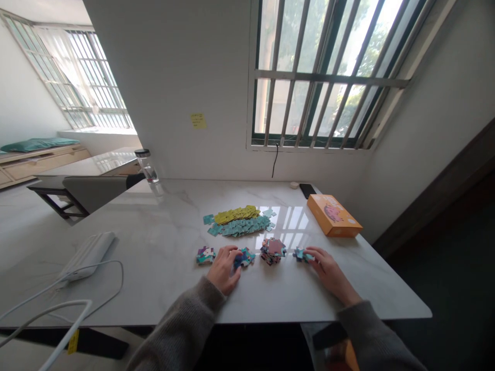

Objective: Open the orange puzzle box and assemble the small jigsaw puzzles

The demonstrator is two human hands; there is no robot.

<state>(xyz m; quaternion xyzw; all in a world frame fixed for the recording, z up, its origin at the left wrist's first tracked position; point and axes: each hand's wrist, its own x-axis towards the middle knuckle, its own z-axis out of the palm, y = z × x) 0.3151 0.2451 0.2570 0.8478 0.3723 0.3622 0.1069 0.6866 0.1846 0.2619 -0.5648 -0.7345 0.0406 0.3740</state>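
Observation:
My left hand (224,269) rests at the left side of a pile of blue jigsaw puzzle pieces (246,257), its fingers curved against it. A small pile of purple and teal puzzle pieces (205,255) lies just left of that hand. On the other side, my right hand (328,269) has its thumb and fingers around a small stack of teal and blue puzzle pieces (301,254). Between the hands stands a taller pile of pinkish puzzle pieces (274,250). Farther back, overlapping rows of yellow pieces (236,214) and light teal pieces (243,226) lie side by side.
An orange box (334,215) sits at the right, with a dark phone (308,191) behind it. At the back left is a clear bottle (147,166). A white power strip (88,256) with white cables (122,281) lies on the left of the marble-patterned table (154,288).

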